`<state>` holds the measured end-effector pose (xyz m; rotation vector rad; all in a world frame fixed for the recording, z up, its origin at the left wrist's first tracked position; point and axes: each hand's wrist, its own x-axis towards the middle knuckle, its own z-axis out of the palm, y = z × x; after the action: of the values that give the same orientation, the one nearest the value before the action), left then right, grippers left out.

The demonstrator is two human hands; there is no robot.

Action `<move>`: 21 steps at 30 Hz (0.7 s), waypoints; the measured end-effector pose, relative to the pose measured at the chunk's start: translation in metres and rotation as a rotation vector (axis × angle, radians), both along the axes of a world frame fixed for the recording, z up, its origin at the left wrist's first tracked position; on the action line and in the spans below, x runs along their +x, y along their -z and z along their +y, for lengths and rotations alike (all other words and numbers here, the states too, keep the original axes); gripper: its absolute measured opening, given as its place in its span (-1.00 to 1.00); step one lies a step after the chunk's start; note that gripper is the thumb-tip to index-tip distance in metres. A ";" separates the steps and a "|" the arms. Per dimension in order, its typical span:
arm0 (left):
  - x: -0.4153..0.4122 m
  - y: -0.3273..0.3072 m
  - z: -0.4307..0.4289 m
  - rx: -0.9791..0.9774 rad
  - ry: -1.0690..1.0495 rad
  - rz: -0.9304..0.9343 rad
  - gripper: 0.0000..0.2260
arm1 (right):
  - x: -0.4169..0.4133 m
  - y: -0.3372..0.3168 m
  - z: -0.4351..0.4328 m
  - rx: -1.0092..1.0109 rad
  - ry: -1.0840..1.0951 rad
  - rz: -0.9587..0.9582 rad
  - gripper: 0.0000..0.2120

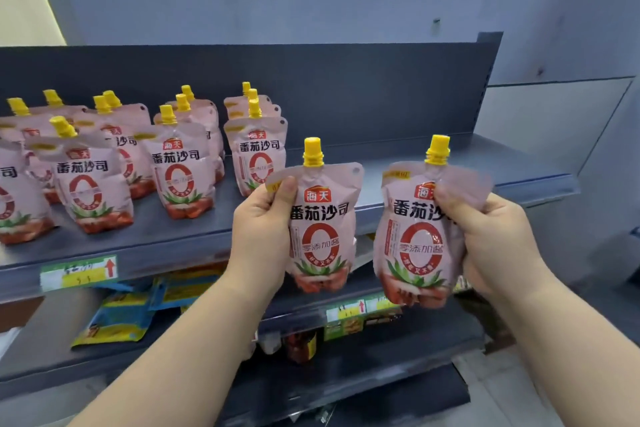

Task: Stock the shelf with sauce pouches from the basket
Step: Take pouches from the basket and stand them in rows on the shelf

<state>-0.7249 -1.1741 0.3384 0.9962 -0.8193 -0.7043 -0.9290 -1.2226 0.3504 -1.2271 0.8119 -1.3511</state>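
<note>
This looks like the placing step. The left hand grips one sauce pouch at centre frame, and the right hand clutches a second pouch by its side, both upright before the shelf edge. Next, I'd say, each needs standing on the bare stretch right of the stocked rows (soft bases may topple). The basket is out of sight, and the goods at lower frame are blurred.

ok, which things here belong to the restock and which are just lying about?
In the job: left hand gripping left pouch; right hand gripping right pouch; stocked pouches; top shelf.
Lying about: blue-yellow packets and dark jar lower down; price tag.
</note>
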 end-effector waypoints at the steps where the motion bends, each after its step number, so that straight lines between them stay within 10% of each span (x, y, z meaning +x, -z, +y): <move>1: 0.003 -0.004 -0.014 -0.009 0.008 0.002 -0.80 | 0.005 -0.004 -0.014 -0.009 0.008 0.014 -0.84; 21: 0.001 -0.016 -0.167 -0.027 -0.046 -0.072 -0.80 | 0.082 -0.033 -0.244 0.011 -0.177 -0.127 -0.89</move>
<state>-0.7241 -1.3415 0.3542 1.0174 -0.8639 -0.6199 -0.8469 -1.4668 0.3830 -1.1633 0.6061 -1.2649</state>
